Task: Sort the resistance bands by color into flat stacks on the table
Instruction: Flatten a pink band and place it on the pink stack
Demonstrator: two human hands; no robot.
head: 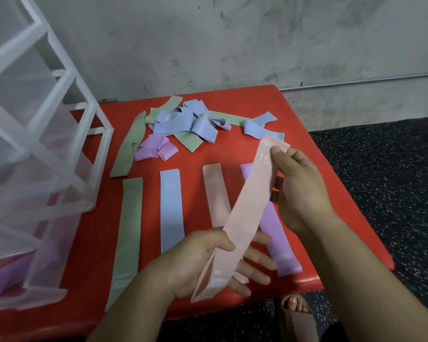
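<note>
**Pink band held above four flat strips**

A pink band (247, 211), a flat loop printed "15", is held slanted in the air. Its near end is pinched by the left hand (208, 262) and its far end by the right hand (299, 188). Four bands are laid flat side by side below: a green strip (129, 233) left of the left hand, a blue strip (171, 208), a pink strip (214, 193), and a purple strip (279, 243) under the right hand. Beyond both hands, green, blue and purple bands are tangled in a heap (183, 122).
</note>
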